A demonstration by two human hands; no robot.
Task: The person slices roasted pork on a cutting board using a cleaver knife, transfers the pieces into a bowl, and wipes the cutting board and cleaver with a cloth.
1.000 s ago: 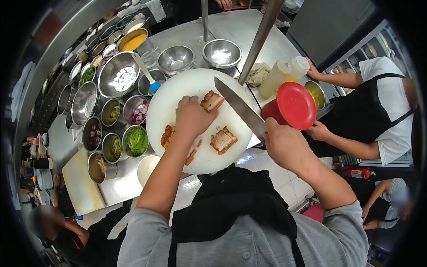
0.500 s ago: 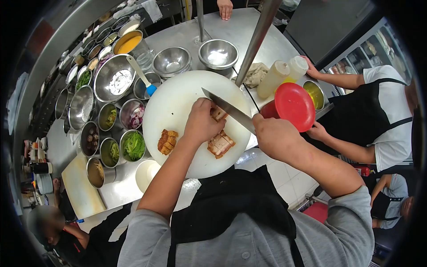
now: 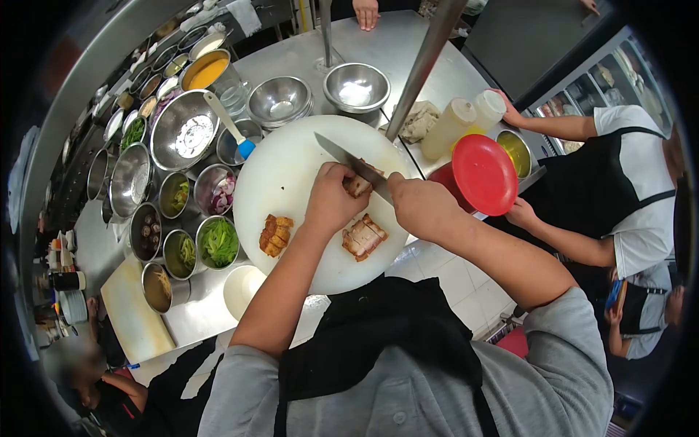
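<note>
The left hand (image 3: 333, 198), near the middle of the frame, curls its fingers over a chunk of roast pork belly (image 3: 357, 187), steadying it on the board. Just right of it, the right hand (image 3: 424, 207) grips a broad-bladed knife (image 3: 348, 161), its blade slanting across the chunk and its tip pointing to the upper left. Below the chunk lies a sliced pork portion (image 3: 365, 238); a browned pork portion (image 3: 276, 234) sits left of the left forearm. All rest on a round white cutting board (image 3: 255, 171) in the centre of the frame. Right of the board, a co-worker's hand (image 3: 521, 217) touches a red dish (image 3: 486, 175), near two squeeze bottles (image 3: 450, 131). To the left, steel pots hold shredded greens (image 3: 220, 243) and red onion (image 3: 223, 195). Steel mixing bowls (image 3: 357, 87) stand on the counter (image 3: 291, 64) above the board.
</note>
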